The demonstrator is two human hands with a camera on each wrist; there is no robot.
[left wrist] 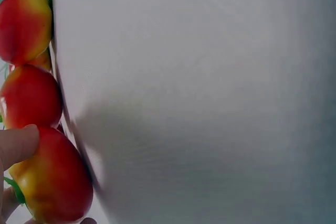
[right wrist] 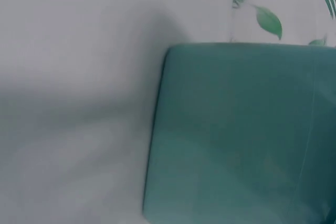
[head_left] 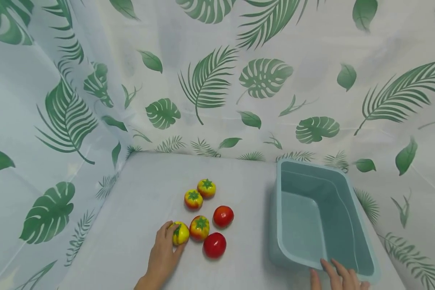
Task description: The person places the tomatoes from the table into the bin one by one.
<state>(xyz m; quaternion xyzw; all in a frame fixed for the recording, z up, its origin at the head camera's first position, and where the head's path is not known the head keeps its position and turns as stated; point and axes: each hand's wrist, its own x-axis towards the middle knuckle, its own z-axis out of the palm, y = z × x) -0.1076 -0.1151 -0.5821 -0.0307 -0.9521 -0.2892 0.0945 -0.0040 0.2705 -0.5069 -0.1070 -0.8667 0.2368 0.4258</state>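
In the head view my left hand [head_left: 164,247] grips a yellow toy tomato [head_left: 181,234] with a green leafy top, fingers over its far side and thumb at the near side. The left wrist view shows this tomato [left wrist: 58,177] as red and yellow, a fingertip pressing it. Beside it sit a red-yellow tomato [head_left: 199,228] and a red tomato [head_left: 214,245]. Across the table, my right hand [head_left: 338,278] holds the near rim of a blue-green plastic basin [head_left: 280,225], fingertips over the inside edge. The right wrist view shows the basin's outer wall [right wrist: 236,129], but not the hand.
Farther back lie another red tomato [head_left: 223,216] and two yellow-red ones with green tops, one in front [head_left: 193,199] and one behind [head_left: 206,188]. A white cloth covers the table [head_left: 148,181]. Leaf-printed curtains [head_left: 217,133] bound it at the back and sides.
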